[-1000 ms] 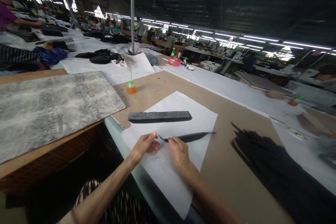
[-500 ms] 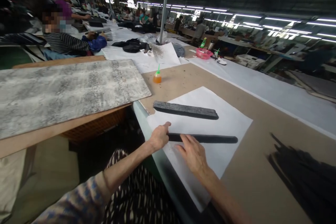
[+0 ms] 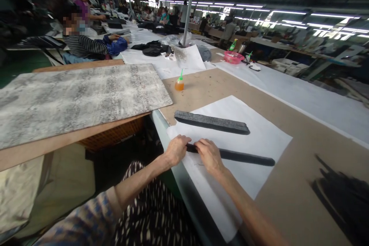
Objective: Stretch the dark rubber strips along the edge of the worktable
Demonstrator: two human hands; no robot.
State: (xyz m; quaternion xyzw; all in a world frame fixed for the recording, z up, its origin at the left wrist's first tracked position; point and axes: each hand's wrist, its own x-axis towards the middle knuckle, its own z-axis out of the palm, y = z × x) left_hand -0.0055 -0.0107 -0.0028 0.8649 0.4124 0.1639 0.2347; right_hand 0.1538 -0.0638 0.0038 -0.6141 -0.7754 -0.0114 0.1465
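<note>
A long black strip stack (image 3: 248, 157), apparently fabric, lies on a white paper sheet (image 3: 271, 138). My left hand (image 3: 176, 150) is closed at the strip stack's left end, its thumb and fingers around the tip. Close beside it, my right hand (image 3: 210, 155) has its fingers curled over the same strips, pinching them near that end. Farther back on the sheet rests a second stack of dark grey strips (image 3: 211, 122), touched by neither hand. My fingers hide part of the near stack's left end.
An orange-filled bottle with a green nozzle (image 3: 179, 83) stands behind the paper. A mottled grey-white board (image 3: 86, 100) lies at left. Black cloth (image 3: 343, 196) is at right, and a pink basket (image 3: 234, 57) farther back. A person in striped sleeves (image 3: 86, 44) sits at left.
My right hand has slid left along the near strips, close to my left hand, and its fingers have curled in. The whole view has shifted slightly.
</note>
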